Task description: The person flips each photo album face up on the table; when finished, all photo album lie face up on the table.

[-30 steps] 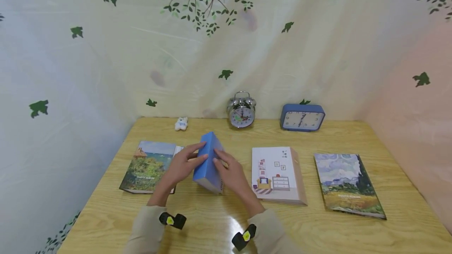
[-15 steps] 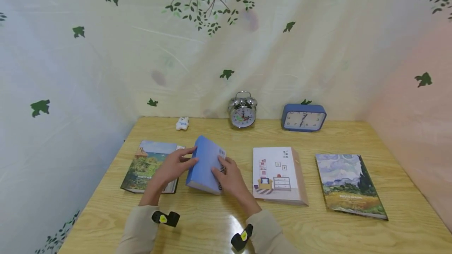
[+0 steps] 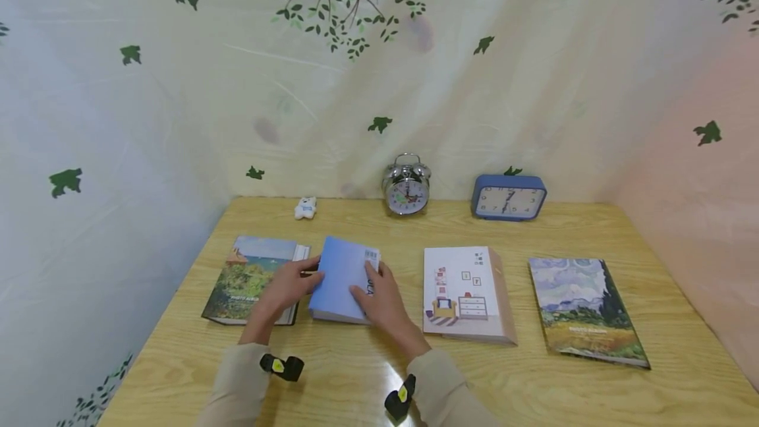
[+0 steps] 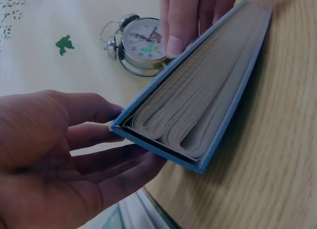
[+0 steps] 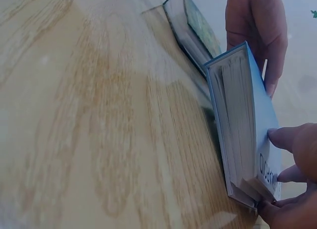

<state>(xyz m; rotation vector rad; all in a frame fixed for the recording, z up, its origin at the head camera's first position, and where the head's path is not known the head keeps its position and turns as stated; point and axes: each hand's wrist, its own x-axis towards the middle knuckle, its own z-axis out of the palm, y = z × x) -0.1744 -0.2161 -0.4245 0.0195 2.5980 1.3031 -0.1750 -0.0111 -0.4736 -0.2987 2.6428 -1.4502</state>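
Note:
A blue photo album [image 3: 340,279] lies tilted low over the wooden table, its cover facing up with a barcode and dark lettering. My left hand [image 3: 290,285] holds its thick spine side, thumb at the cover's edge and fingers along the spine [image 4: 158,152]. On the opposite side my right hand [image 3: 385,298] grips the open edge, with the thumb lying on the cover. The page ends [image 5: 233,105] show between the covers in the right wrist view. Left of it a landscape-painted photo album [image 3: 252,282] lies flat, partly covered by my left hand.
A white album with a furniture drawing [image 3: 459,285] and another painted photo album [image 3: 584,308] lie to the right. Along the back stand a small white bear figure [image 3: 305,207], a silver twin-bell alarm clock [image 3: 406,190] and a blue desk clock [image 3: 508,199].
The blue album has turned from standing steeply on edge to leaning nearly flat, its cover coming face up. Both hands have moved with it, the left slightly leftward.

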